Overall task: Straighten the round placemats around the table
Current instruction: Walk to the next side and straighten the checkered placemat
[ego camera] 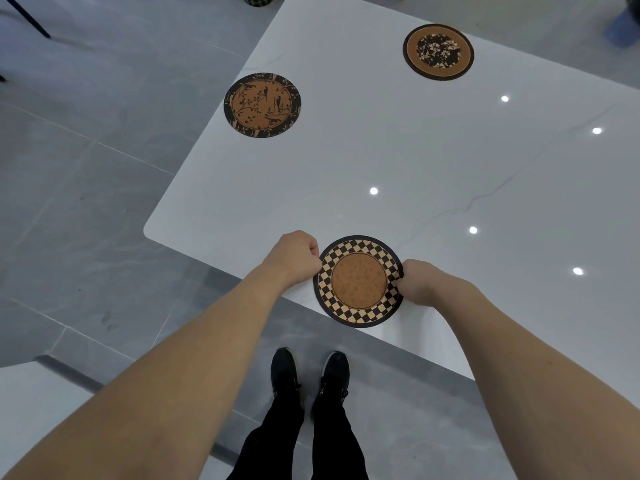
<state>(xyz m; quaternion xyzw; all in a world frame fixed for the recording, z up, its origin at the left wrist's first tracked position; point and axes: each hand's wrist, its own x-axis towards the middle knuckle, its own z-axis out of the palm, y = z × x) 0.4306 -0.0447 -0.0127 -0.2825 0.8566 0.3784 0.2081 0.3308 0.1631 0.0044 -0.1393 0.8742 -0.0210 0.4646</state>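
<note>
A round checkered placemat (358,281) with a plain cork centre lies at the near edge of the white table (415,161). My left hand (294,259) pinches its left rim and my right hand (419,280) pinches its right rim, both with fingers curled. A second round placemat with birds and branches (262,105) lies by the table's left edge. A third round placemat with a dark floral centre (438,51) lies near the far edge.
The table's rounded corner (149,233) is to the left of my hands. Grey tiled floor (86,202) surrounds the table. My feet in black shoes (310,374) stand just below the near edge. A dark furniture leg (27,17) shows at top left.
</note>
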